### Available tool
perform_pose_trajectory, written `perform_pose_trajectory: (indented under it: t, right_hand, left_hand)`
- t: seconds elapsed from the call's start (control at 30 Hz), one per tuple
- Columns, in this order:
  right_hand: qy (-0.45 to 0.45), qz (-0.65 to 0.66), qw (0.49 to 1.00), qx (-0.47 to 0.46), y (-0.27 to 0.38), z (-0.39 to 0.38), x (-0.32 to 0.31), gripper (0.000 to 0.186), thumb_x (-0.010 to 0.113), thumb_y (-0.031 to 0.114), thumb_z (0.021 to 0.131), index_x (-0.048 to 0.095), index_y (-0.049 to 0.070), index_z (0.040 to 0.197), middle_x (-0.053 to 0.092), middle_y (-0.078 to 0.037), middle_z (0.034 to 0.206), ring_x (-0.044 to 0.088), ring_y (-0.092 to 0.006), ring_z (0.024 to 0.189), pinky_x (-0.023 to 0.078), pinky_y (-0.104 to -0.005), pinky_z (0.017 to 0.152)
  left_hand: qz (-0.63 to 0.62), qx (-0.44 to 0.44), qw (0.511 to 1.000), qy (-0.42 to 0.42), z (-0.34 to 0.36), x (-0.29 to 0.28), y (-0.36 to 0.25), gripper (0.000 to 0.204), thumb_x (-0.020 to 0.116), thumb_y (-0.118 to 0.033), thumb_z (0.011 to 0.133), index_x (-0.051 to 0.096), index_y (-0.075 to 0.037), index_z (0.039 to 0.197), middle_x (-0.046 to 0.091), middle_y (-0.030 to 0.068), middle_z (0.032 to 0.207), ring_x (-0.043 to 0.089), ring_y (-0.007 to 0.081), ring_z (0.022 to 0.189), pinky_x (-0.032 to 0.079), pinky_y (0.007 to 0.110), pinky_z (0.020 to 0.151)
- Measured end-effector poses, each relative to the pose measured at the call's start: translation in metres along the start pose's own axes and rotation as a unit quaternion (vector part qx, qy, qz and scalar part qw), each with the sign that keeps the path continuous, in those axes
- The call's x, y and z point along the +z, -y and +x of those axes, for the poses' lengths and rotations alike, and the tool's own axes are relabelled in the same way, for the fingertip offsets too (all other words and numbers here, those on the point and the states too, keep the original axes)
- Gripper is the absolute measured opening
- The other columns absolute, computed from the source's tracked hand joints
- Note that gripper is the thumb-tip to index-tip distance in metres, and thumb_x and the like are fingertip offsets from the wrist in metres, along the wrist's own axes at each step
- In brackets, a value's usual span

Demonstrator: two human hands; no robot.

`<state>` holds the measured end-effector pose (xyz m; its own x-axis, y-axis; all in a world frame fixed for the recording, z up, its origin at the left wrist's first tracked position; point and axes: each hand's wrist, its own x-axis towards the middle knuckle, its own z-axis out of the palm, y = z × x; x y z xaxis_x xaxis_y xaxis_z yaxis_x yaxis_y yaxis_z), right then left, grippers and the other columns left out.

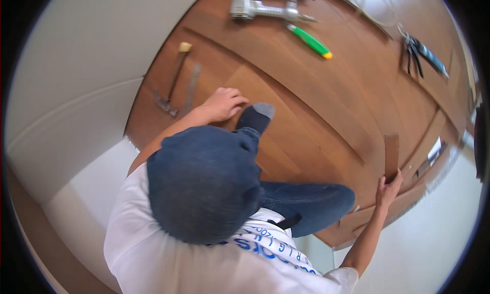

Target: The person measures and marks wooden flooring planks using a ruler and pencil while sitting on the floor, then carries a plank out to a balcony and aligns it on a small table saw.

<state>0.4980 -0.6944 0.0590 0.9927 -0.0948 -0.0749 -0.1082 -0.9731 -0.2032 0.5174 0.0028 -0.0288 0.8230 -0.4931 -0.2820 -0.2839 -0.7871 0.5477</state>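
Observation:
My right hand (389, 189) is out to the right, its fingers closed round the lower end of a short brown wood strip (391, 154). The strip points away from me over the brown plank floor (301, 125). On the left, my left hand (223, 104) rests low over the planks beside my dark sock with its grey toe. Its fingers are loosely bent and somewhat apart, with nothing visible in them. Close by on its left lie a claw hammer (175, 82) with a wooden handle and a narrow grey flat bar (192, 87), both a little blurred.
A silver nail gun (265, 9) lies at the far side, near a green-handled tool with a yellow end (311, 41). A caulking gun (426, 54) sits far right below a pale coiled hose (377, 6). Loose planks (286, 80) lie across the floor. A white wall (92, 54) borders the left.

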Motion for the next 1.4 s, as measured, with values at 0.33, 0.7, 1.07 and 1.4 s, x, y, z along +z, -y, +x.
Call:
perform_pose_trajectory:
  t: [0.33,0.7,1.07,1.4]
  right_hand:
    - [0.12,0.104,0.961,-0.228,0.308,0.1,0.119,0.066,0.076,0.01,0.082,0.05,0.0,0.142,0.058,-0.024,0.139,0.053,-0.0417,0.131,0.045,-0.0477,0.112]
    - [0.165,0.011,0.956,-0.244,0.338,0.12,0.125,0.086,0.093,0.04,0.069,0.053,0.002,0.135,0.057,-0.019,0.13,0.055,-0.0378,0.119,0.047,-0.0485,0.102]
    - [0.229,0.067,0.933,-0.27,0.209,0.119,0.006,0.088,0.091,0.041,0.063,0.054,-0.002,0.13,0.057,-0.02,0.12,0.058,-0.0355,0.11,0.047,-0.0437,0.099]
    - [-0.03,0.13,0.981,-0.138,0.04,0.092,-0.148,0.097,0.095,0.036,0.057,0.054,-0.003,0.136,0.059,-0.022,0.127,0.062,-0.0392,0.107,0.052,-0.0476,0.095]
  left_hand:
    - [-0.052,-0.044,0.998,-0.015,-0.031,0.011,0.005,0.031,0.069,-0.019,0.096,0.068,-0.016,0.126,0.067,0.0037,0.116,0.061,0.026,0.116,0.045,0.043,0.101]
    - [-0.087,-0.051,0.995,-0.023,-0.026,-0.01,0.006,0.03,0.067,-0.016,0.096,0.068,-0.015,0.126,0.069,0.0054,0.114,0.063,0.0277,0.113,0.044,0.043,0.099]
    - [-0.072,-0.091,0.993,0.007,0.014,-0.053,-0.044,0.033,0.067,-0.007,0.094,0.067,-0.012,0.126,0.069,0.0113,0.11,0.065,0.0332,0.105,0.047,0.043,0.091]
    - [-0.263,-0.334,0.887,-0.179,0.083,-0.213,-0.155,0.028,0.066,-0.006,0.1,0.067,0.002,0.127,0.07,0.0064,0.117,0.066,0.0159,0.108,0.052,0.03,0.099]
